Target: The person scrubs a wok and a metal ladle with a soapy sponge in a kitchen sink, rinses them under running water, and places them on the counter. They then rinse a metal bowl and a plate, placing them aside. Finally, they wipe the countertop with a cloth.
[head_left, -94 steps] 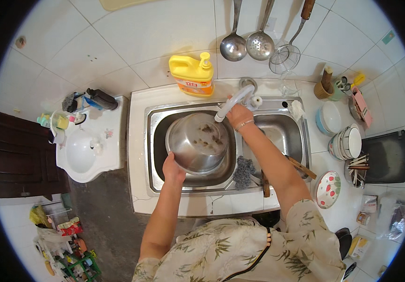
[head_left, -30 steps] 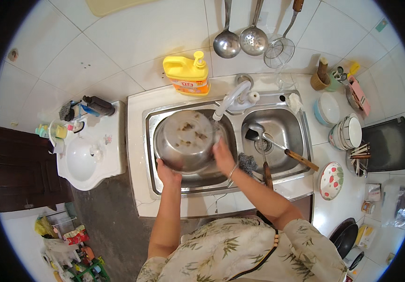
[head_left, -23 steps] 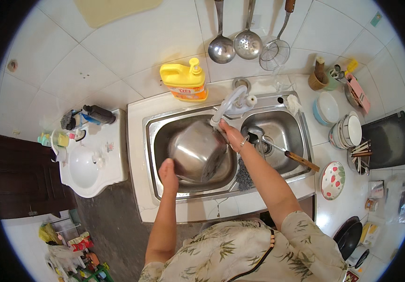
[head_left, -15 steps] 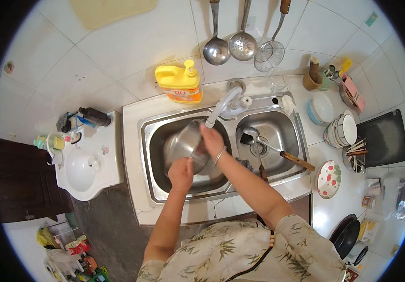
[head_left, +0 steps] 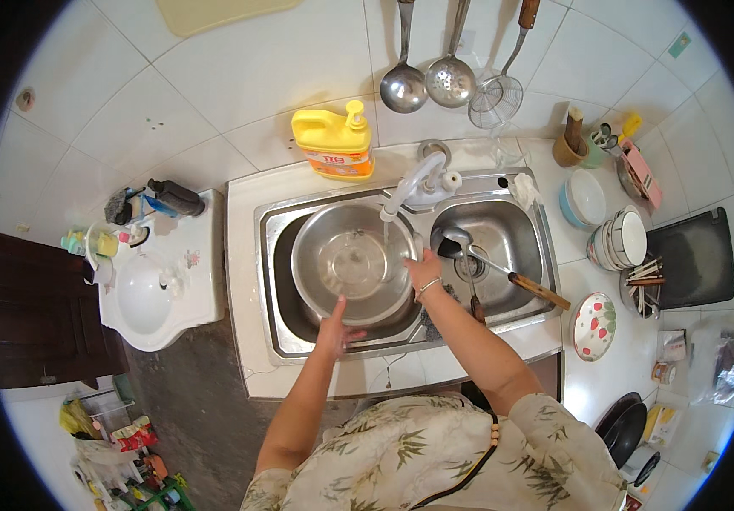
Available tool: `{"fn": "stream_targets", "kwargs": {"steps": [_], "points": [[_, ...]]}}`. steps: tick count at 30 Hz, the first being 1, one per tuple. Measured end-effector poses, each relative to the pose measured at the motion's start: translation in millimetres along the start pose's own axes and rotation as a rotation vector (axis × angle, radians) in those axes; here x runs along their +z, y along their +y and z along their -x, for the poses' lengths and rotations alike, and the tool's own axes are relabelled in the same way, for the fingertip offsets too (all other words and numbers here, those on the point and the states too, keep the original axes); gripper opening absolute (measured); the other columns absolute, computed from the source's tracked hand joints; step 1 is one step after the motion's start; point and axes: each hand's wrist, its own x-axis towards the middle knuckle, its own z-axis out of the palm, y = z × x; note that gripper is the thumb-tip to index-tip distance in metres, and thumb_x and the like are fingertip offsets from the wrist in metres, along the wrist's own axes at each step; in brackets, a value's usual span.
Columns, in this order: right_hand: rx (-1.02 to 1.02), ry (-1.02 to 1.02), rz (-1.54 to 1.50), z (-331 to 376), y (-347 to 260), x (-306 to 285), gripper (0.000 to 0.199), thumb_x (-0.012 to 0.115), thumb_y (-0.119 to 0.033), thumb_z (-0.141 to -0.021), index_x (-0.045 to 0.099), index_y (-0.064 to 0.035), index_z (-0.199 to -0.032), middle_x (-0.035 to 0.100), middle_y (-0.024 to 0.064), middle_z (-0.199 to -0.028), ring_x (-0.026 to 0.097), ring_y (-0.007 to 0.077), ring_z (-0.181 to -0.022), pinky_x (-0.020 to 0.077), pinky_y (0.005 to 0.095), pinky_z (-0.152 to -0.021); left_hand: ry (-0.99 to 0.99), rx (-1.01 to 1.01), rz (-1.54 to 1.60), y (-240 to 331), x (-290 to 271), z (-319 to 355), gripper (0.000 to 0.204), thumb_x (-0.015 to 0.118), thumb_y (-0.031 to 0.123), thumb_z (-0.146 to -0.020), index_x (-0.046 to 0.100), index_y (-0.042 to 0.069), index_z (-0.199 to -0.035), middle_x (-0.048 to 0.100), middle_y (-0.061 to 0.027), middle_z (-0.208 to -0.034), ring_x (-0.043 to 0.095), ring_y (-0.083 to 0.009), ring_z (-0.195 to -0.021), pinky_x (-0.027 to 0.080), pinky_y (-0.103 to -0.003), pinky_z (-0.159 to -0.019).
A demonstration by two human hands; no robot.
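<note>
A round stainless-steel basin (head_left: 354,266) sits open side up in the left sink bowl, with some water in its bottom. Water runs into it from the white faucet (head_left: 399,198). My left hand (head_left: 333,330) is at the basin's near rim, thumb up and fingers spread apart, holding nothing. On the basin's right side, my right hand (head_left: 423,272) has its thumb over the rim and its other fingers partly hidden outside it. The right sink bowl (head_left: 516,247) holds a ladle (head_left: 459,238) and another long-handled utensil, partly overlapped.
A yellow detergent jug (head_left: 333,145) stands behind the sink. Ladles and a wire strainer (head_left: 496,98) hang on the wall. Stacked bowls (head_left: 627,237), a strawberry-patterned plate (head_left: 595,326) and a chopstick holder (head_left: 642,285) occupy the right counter. A white washbasin (head_left: 145,298) is at the left.
The basin has gone from tilted on its side to upright under the running water. My left hand has opened off its rim; my right hand has moved right and down along its edge.
</note>
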Motion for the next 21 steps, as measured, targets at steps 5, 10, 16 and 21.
{"fn": "stream_targets", "kwargs": {"steps": [5, 10, 16, 21], "points": [[-0.219, 0.041, 0.423, -1, -60, -11, 0.048, 0.059, -0.044, -0.083, 0.057, 0.0026, -0.074, 0.052, 0.0211, -0.065, 0.053, 0.0306, -0.062, 0.0418, 0.0404, -0.061, -0.102, -0.254, 0.263, -3, -10, -11, 0.027, 0.045, 0.016, -0.089, 0.051, -0.006, -0.104, 0.062, -0.0182, -0.092, 0.064, -0.0283, -0.076, 0.054, -0.033, -0.057], [-0.944, -0.057, 0.866, -54, -114, 5, 0.021, 0.056, -0.021, -0.083, 0.061, -0.0052, -0.096, 0.06, 0.016, -0.104, 0.062, 0.033, -0.089, 0.0495, 0.0407, -0.078, -0.049, -0.213, -0.001, 12, -28, -10, 0.027, 0.047, 0.018, -0.088, 0.051, -0.005, -0.103, 0.062, -0.0183, -0.089, 0.064, -0.0273, -0.068, 0.048, -0.03, -0.049], [-0.568, -0.27, 1.507, -99, -131, 35, 0.026, 0.054, -0.01, -0.081, 0.062, -0.0068, -0.105, 0.061, 0.0163, -0.109, 0.064, 0.0262, -0.094, 0.0511, 0.0385, -0.081, -0.162, -0.319, 0.122, 15, -24, -1, 0.029, 0.046, 0.019, -0.089, 0.051, -0.006, -0.104, 0.063, -0.0187, -0.085, 0.063, -0.0246, -0.064, 0.048, -0.028, -0.047], [-0.545, -0.246, 1.359, -95, -130, 28, 0.023, 0.057, -0.016, -0.082, 0.061, -0.0011, -0.099, 0.064, 0.0164, -0.102, 0.064, 0.0282, -0.092, 0.0521, 0.038, -0.076, -0.198, -0.352, 0.122, 16, -16, 3, 0.028, 0.045, 0.019, -0.089, 0.051, -0.005, -0.103, 0.064, -0.0169, -0.08, 0.063, -0.0228, -0.062, 0.049, -0.026, -0.044]]}}
